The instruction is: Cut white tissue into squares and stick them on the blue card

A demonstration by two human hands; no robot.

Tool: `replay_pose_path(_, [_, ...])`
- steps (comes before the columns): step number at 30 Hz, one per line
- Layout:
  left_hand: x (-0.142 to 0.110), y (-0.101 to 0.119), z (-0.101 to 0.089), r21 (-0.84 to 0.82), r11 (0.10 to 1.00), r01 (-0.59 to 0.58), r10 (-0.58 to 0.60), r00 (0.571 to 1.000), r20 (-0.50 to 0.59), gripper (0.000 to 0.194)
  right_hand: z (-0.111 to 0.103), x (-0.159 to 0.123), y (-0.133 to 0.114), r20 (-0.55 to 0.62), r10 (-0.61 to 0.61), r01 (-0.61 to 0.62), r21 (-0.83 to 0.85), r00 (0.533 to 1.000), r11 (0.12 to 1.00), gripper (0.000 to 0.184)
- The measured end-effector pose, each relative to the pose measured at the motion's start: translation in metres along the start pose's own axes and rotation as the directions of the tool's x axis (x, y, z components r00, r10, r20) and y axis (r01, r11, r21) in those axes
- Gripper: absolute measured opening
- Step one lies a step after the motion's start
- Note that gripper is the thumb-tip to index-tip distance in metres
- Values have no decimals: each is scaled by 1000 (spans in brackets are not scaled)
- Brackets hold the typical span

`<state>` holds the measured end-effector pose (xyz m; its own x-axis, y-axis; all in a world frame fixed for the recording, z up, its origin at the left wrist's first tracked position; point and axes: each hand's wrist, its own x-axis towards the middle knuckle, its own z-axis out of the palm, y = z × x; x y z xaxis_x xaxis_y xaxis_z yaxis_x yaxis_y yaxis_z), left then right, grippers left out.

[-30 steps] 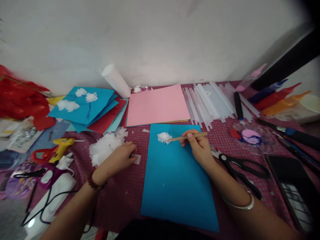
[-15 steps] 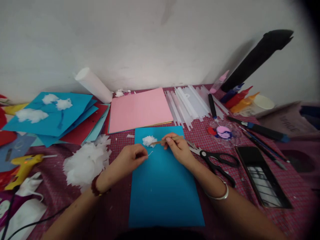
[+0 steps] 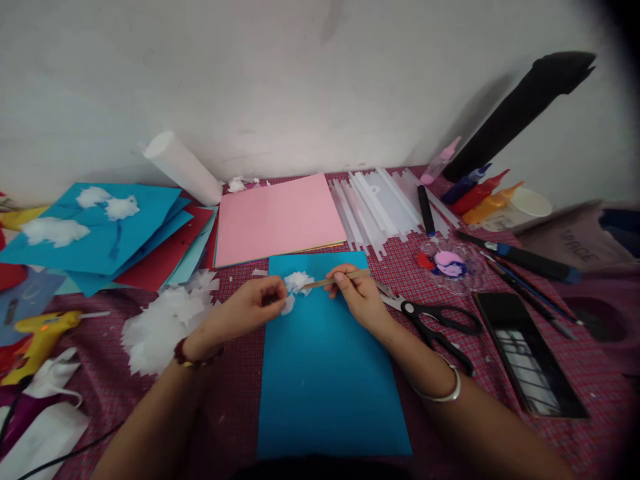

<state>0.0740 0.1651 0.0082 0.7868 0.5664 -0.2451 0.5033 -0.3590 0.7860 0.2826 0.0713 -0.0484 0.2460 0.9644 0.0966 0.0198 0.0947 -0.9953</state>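
My right hand (image 3: 353, 291) pinches a flat wooden stick (image 3: 320, 284), its far tip touching a white tissue paper puff (image 3: 298, 281) near the top of a blue paper sheet (image 3: 333, 380). Over the sheet's left edge, my left hand (image 3: 257, 301) is closed in a pinch on a small white tissue piece (image 3: 288, 305), just left of the puff. Behind the left wrist lies a heap of white tissue pieces (image 3: 163, 327).
Black-handled scissors (image 3: 435, 320), a phone (image 3: 530, 357) and a paint palette (image 3: 453, 265) lie on the right. Pink paper (image 3: 277, 220) and translucent glue sticks (image 3: 380, 203) are behind. On the left are a yellow glue gun (image 3: 43, 337) and blue sheets with white puffs (image 3: 130, 233).
My left hand has come from the tissue heap to the blue sheet with a white piece in its fingers. The stick stays at the puff. The camera view has turned right.
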Motion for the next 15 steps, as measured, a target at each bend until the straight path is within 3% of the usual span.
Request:
replay_pose_path(2, [-6,7,-3,-113,993,11,11,981,192,11,0,0,1,8,3,-3,10,1000,1000,29])
replay_pose_path(4, [-5,9,1,-89,996,3,19,969,246,12,-1,0,1,9,4,-4,15,1000,1000,29])
replay_pose_path(7, [5,1,14,85,996,-36,33,998,45,12,-1,0,1,-6,-2,2,16,1000,1000,29])
replay_pose_path(10, [15,-12,24,201,979,-42,78,981,-176,12,-1,0,0,-13,0,0,25,1000,1000,28])
replay_pose_path(15, [19,-23,27,215,976,-35,93,960,-266,11,-1,-3,-3,-87,-11,19,93,996,995,24])
